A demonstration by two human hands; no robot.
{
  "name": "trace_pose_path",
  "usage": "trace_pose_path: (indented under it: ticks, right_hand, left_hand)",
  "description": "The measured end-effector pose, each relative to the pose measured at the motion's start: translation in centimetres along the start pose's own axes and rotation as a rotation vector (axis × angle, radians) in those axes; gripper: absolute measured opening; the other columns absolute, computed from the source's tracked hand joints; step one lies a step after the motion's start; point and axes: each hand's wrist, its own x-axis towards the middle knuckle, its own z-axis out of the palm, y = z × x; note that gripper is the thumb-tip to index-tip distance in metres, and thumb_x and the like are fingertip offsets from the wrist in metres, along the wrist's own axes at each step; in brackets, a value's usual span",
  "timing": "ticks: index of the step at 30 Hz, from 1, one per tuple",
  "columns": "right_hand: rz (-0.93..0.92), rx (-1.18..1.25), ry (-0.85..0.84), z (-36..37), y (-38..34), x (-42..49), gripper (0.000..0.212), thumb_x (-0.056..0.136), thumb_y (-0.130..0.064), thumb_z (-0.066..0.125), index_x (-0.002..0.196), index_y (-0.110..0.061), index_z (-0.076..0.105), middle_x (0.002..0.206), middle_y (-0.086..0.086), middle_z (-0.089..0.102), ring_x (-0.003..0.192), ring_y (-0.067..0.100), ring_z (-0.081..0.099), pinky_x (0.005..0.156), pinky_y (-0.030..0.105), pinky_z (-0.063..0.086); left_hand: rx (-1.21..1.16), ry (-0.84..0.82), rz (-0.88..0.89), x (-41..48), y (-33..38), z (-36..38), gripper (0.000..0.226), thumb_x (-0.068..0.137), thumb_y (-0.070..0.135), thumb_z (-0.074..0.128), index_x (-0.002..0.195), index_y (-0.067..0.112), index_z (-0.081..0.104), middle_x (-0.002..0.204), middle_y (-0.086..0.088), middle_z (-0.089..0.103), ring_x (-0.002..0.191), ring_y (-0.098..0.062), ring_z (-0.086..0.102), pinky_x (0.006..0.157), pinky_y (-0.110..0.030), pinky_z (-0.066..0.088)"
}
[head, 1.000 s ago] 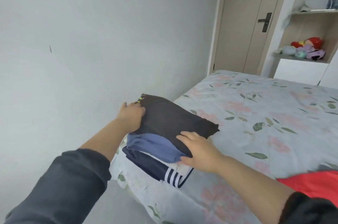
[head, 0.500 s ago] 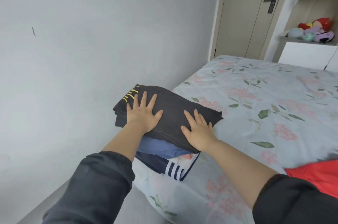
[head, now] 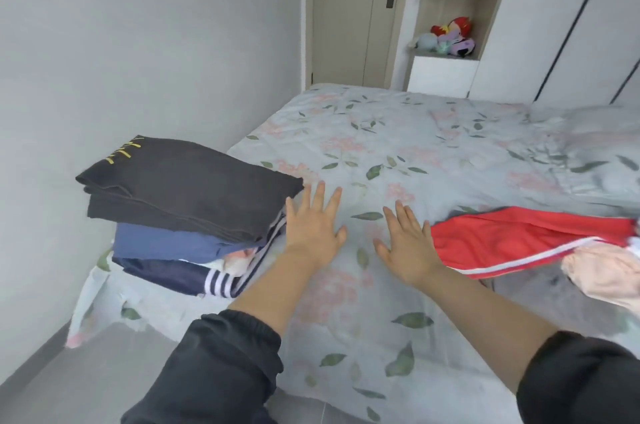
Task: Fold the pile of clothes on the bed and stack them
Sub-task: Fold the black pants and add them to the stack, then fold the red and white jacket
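A stack of folded clothes sits at the bed's near left corner: a dark grey garment (head: 187, 188) with yellow marks on top, a blue one (head: 162, 245) under it, and a navy one with white stripes (head: 194, 278) at the bottom. My left hand (head: 313, 226) is flat with straight fingers just right of the stack, holding nothing. My right hand (head: 407, 243) is also flat and empty over the sheet. Right of it lies an unfolded red garment with a white stripe (head: 519, 243), and a pale pink garment (head: 609, 271) at the right edge.
The bed (head: 398, 146) has a pale floral sheet and stands against the grey wall (head: 138, 42) on the left. Grey floor (head: 86, 375) shows at the lower left. A door (head: 356, 15) and a shelf with plush toys (head: 450, 35) are beyond the bed.
Both hands have lifted off the dark grey garment and moved right, off the stack, toward the red garment. The camera has turned right, bringing the red and pink clothes into view.
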Motion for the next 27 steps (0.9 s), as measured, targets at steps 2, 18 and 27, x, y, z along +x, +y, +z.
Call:
trace_pose_path:
  ticks: [2,18,27]
  right_hand:
    - [0.091,-0.038,-0.008,0.2,4.4,-2.7,0.069,0.097,-0.045,0.035,0.152,-0.017,0.006,0.16,0.007,-0.008,0.147,0.022,-0.006,0.116,0.05,0.0]
    - [0.327,0.09,0.164,4.3,19.2,-13.2,0.066,0.093,-0.046,0.049,0.145,-0.008,0.033,0.147,0.01,0.04,0.136,0.027,0.032,0.111,0.038,0.024]
    - [0.342,-0.272,0.16,0.9,23.0,-5.7,0.06,0.09,-0.013,0.045,0.147,-0.021,0.031,0.156,0.015,0.018,0.139,0.034,0.021,0.113,0.05,0.015]
  left_hand:
    - [-0.086,-0.035,0.053,-0.1,5.1,2.1,0.069,0.097,0.05,0.029,0.152,0.03,-0.009,0.16,-0.003,-0.012,0.147,-0.026,-0.011,0.115,-0.056,0.001]
    - [-0.224,-0.148,0.191,-3.1,16.2,12.0,0.066,0.092,0.049,0.025,0.152,0.031,0.005,0.161,-0.002,0.003,0.147,-0.021,0.001,0.118,-0.047,0.006]
    - [-0.294,-0.089,0.189,-3.4,16.1,12.2,0.064,0.092,0.045,0.029,0.152,0.029,0.015,0.161,-0.002,0.009,0.147,-0.02,0.005,0.119,-0.044,0.006]
